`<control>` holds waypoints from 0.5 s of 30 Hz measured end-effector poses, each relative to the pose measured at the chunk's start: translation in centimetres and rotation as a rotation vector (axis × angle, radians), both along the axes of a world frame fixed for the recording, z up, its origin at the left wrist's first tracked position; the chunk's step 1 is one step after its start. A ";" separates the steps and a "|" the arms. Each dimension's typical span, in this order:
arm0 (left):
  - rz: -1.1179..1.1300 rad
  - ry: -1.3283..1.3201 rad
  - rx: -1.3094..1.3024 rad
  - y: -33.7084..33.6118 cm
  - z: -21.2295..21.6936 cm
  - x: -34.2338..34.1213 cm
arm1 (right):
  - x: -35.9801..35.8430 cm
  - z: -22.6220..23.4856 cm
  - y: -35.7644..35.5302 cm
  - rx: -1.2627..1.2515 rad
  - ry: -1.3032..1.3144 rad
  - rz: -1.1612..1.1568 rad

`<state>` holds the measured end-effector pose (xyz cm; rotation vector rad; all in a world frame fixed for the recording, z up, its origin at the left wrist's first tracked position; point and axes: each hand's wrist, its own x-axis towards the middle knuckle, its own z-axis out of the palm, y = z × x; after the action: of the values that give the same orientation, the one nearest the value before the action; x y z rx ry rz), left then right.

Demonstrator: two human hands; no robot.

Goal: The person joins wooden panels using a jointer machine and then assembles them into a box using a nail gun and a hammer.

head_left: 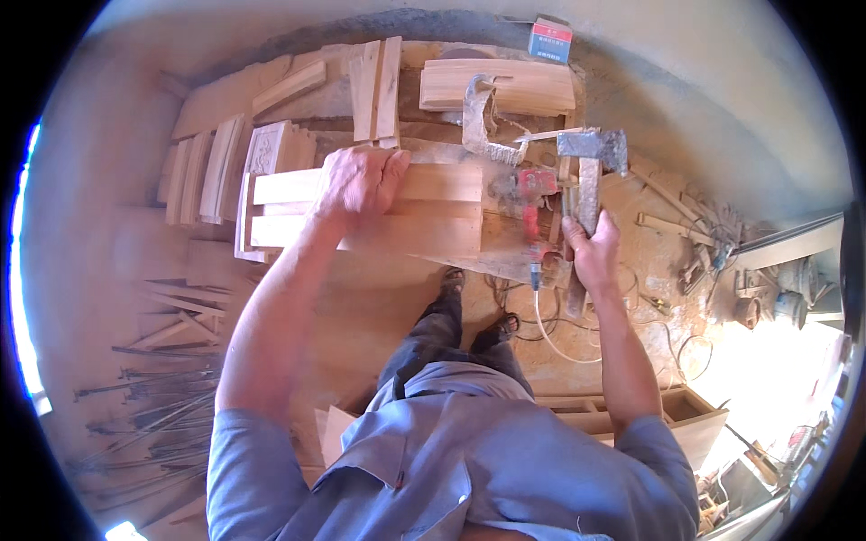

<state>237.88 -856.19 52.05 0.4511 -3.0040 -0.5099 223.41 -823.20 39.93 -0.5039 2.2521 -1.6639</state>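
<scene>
A pale wooden slatted box (424,230), seen from above, lies on the workbench in front of me. My left hand (361,185) is closed over its far edge, with the fingers curled down and partly hidden. To the right, my right hand (595,254) grips the handle of a hatchet (589,185), whose worn metal head points away from me. Between the box and the hatchet lies a red nail gun (538,185), partly blurred. A pale air hose (541,316) runs from it towards the floor.
Wooden boards (496,86) and a bent, crusted metal bracket (478,117) lie at the bench's far side, near a small red-and-blue carton (549,41). More panels (221,167) stand at left. Metal rods (162,415) lie lower left. A wooden drawer-like frame (695,419) is near my right elbow.
</scene>
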 end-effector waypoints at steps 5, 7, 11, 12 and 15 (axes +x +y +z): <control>-0.013 0.042 -0.055 -0.4 -1.4 0.6 | 2.3 13.7 -1.3 -0.060 0.319 0.171; -0.007 0.031 -0.071 -0.7 -1.4 0.7 | 3.7 17.2 -3.0 0.068 0.349 0.196; -0.028 0.098 -0.080 -0.2 -1.1 0.0 | 2.5 15.7 -5.3 0.775 0.495 0.527; -0.048 0.140 -0.076 -0.1 -1.2 -0.3 | 2.6 16.7 -5.2 0.762 0.518 0.499; -0.027 0.132 -0.071 -0.5 -1.6 0.9 | 4.8 17.3 -4.7 0.658 0.486 0.434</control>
<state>238.76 -856.71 50.42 0.3580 -2.8941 -0.4156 228.20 -827.89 57.21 -1.1927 2.5698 -0.5736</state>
